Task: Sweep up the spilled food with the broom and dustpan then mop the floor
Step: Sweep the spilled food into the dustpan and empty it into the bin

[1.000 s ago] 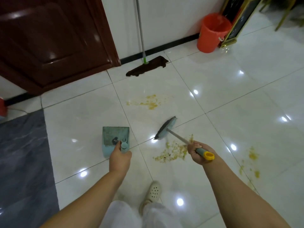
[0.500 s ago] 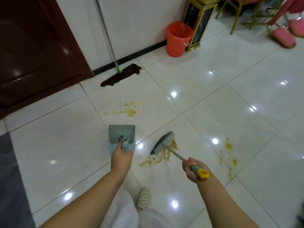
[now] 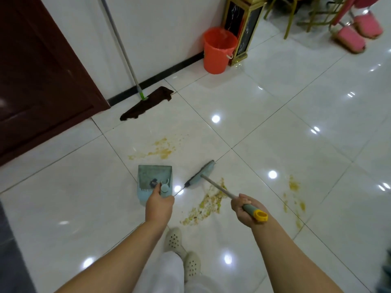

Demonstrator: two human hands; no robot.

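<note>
Head view: left hand [image 3: 159,206] grips one dustpan [image 3: 154,179]; right hand [image 3: 245,209] grips one broom [image 3: 201,174]; three food patches.

No text, label, brand or number could be read anywhere. The black panels of the gold-framed stand [image 3: 241,28] — just beside the orange bucket [image 3: 218,49] — bore faint white marks, too blurred to make out as writing.
</note>
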